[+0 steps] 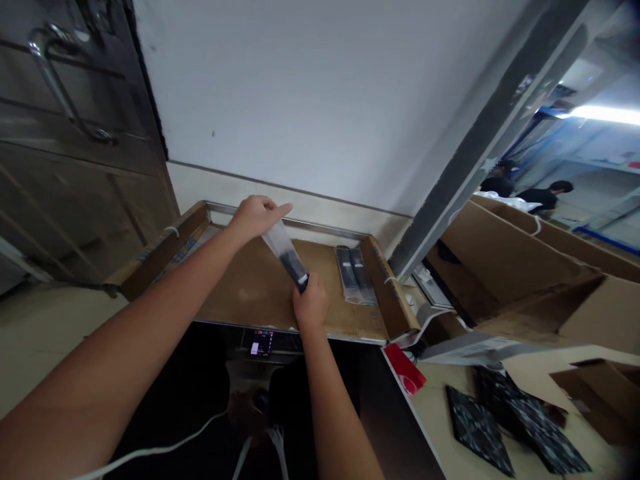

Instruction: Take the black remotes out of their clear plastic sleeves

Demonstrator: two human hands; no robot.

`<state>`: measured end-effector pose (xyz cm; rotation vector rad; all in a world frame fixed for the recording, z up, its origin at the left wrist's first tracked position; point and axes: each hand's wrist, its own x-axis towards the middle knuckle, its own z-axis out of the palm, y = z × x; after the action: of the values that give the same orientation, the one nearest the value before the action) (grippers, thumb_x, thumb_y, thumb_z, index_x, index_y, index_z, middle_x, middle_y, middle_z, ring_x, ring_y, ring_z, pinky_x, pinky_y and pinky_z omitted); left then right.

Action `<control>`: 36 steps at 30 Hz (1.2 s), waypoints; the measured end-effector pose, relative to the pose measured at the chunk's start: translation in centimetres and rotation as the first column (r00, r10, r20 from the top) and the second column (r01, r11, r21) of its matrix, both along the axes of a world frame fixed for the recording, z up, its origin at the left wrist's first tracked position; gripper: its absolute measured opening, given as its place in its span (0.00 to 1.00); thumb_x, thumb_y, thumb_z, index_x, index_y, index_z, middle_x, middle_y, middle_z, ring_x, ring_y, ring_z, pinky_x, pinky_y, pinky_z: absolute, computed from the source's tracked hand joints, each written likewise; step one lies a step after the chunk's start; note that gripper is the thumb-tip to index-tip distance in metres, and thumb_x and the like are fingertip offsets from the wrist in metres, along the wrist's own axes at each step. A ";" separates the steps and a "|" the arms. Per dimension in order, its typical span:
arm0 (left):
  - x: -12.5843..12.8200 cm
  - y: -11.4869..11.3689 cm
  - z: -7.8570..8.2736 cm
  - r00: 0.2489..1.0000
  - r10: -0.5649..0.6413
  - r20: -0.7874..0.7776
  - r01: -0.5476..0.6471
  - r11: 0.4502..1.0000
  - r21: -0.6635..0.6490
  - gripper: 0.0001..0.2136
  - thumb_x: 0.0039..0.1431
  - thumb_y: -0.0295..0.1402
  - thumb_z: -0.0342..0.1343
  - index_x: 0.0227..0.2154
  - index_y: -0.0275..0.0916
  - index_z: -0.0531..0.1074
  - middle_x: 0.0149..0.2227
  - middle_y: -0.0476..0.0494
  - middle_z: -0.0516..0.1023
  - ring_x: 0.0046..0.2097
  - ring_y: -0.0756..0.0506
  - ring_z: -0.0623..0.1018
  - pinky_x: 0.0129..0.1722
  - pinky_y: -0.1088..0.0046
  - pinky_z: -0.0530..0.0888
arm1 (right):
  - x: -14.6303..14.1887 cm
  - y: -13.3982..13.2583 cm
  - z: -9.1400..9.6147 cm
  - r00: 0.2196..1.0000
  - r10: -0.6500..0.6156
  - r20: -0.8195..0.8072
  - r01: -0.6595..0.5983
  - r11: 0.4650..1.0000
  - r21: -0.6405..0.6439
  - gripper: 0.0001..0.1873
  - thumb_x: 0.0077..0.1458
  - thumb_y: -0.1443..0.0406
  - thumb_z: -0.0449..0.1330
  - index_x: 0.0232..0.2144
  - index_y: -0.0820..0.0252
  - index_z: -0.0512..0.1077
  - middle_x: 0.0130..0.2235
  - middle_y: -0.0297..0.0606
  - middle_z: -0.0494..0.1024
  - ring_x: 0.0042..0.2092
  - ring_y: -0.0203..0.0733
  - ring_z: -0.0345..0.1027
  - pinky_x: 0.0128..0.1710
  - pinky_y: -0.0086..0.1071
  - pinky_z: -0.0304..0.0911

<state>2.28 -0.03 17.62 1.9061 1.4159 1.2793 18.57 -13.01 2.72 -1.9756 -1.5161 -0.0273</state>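
At frame centre, a clear sleeve (pixel 276 239) holding a dark item (pixel 292 264) is gripped low by the right hand (pixel 311 303), its top apparently pinched by the left hand (pixel 259 216). Bagging seems in hand; smoothing is probably called for next.

Both hands (pixel 311 303) hold a clear bag (pixel 279 244) above the cardboard-lined tray (pixel 240 288).

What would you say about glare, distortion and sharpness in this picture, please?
In the head view, the lamp at far right glares white; in that head view, the door leans, probably from wide-angle distortion, and the plastic bag by the right hand looks slightly soft.
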 end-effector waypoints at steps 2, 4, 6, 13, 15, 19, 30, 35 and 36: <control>-1.2 0.2 0.8 0.995 0.038 -0.090 -0.030 0.996 0.086 0.14 0.50 0.42 0.66 0.23 0.38 0.73 0.23 0.45 0.73 0.28 0.46 0.71 0.31 0.70 0.67 | -0.2 -0.1 0.1 0.999 -0.004 0.045 0.004 1.000 -0.005 0.13 0.57 0.67 0.59 0.45 0.58 0.68 0.42 0.43 0.77 0.41 0.46 0.71 0.38 0.34 0.57; -2.2 0.2 1.4 0.991 0.076 -0.107 -0.057 0.983 0.176 0.13 0.53 0.42 0.64 0.24 0.38 0.73 0.24 0.45 0.73 0.30 0.45 0.72 0.33 0.69 0.68 | -0.3 -0.2 0.2 0.998 -0.010 0.055 0.011 1.000 -0.013 0.13 0.57 0.67 0.59 0.46 0.58 0.67 0.41 0.43 0.77 0.41 0.46 0.71 0.38 0.34 0.57; -2.8 0.1 1.5 0.987 0.092 -0.129 -0.066 0.978 0.196 0.15 0.52 0.46 0.63 0.23 0.39 0.73 0.24 0.45 0.72 0.29 0.45 0.71 0.33 0.69 0.67 | -0.3 -0.3 0.3 0.999 -0.010 0.052 0.011 1.000 -0.018 0.13 0.58 0.66 0.59 0.47 0.58 0.67 0.42 0.42 0.77 0.40 0.46 0.71 0.38 0.34 0.57; -2.8 -0.2 -0.1 0.975 0.035 -0.220 0.020 0.970 0.243 0.19 0.52 0.46 0.62 0.13 0.41 0.67 0.16 0.46 0.65 0.25 0.45 0.67 0.31 0.68 0.64 | -0.2 -0.1 0.1 0.998 0.032 0.050 -0.031 0.999 -0.015 0.14 0.58 0.65 0.59 0.47 0.58 0.66 0.42 0.42 0.77 0.41 0.46 0.71 0.38 0.34 0.58; -2.8 0.1 -0.2 0.972 0.048 -0.230 0.022 0.956 0.291 0.19 0.53 0.46 0.60 0.14 0.42 0.67 0.17 0.46 0.65 0.26 0.45 0.67 0.31 0.68 0.64 | -0.2 0.0 0.0 0.998 0.049 0.048 -0.048 0.999 -0.020 0.14 0.58 0.64 0.59 0.47 0.58 0.66 0.43 0.42 0.77 0.41 0.45 0.71 0.38 0.33 0.58; -3.6 0.7 0.6 0.965 0.095 -0.244 -0.023 0.959 0.281 0.18 0.56 0.45 0.58 0.16 0.41 0.66 0.18 0.47 0.64 0.28 0.44 0.70 0.34 0.69 0.65 | -0.3 0.2 0.0 0.997 0.067 0.028 -0.064 0.993 -0.094 0.15 0.59 0.62 0.59 0.48 0.57 0.66 0.43 0.42 0.77 0.40 0.46 0.72 0.36 0.34 0.59; -8.5 -2.3 8.7 0.866 0.340 -0.367 -0.182 0.897 0.402 0.23 0.62 0.52 0.53 0.33 0.33 0.77 0.25 0.50 0.67 0.34 0.48 0.70 0.45 0.70 0.67 | -0.8 1.0 -0.1 0.989 -0.018 0.146 0.033 0.995 -0.099 0.19 0.59 0.53 0.59 0.44 0.62 0.69 0.45 0.52 0.73 0.49 0.55 0.67 0.46 0.43 0.61; -7.2 -5.3 9.7 0.843 0.176 -0.508 -0.001 0.945 0.326 0.22 0.59 0.50 0.55 0.30 0.33 0.79 0.22 0.53 0.67 0.30 0.52 0.68 0.42 0.73 0.65 | -0.7 0.9 0.0 1.000 -0.006 0.011 0.006 1.000 0.014 0.17 0.63 0.56 0.54 0.46 0.63 0.70 0.49 0.55 0.72 0.54 0.56 0.64 0.54 0.50 0.57; -6.7 -5.8 9.6 0.842 0.133 -0.522 0.039 0.951 0.306 0.22 0.58 0.50 0.55 0.29 0.34 0.78 0.21 0.53 0.67 0.28 0.53 0.67 0.40 0.74 0.65 | -0.6 0.8 0.3 0.996 0.028 -0.081 -0.021 0.996 0.082 0.18 0.65 0.56 0.51 0.47 0.63 0.70 0.50 0.54 0.72 0.55 0.55 0.63 0.55 0.49 0.57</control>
<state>-4.46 -5.80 27.18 2.6118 1.6016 1.0719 18.02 -12.16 3.03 -1.8711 -1.4636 0.0023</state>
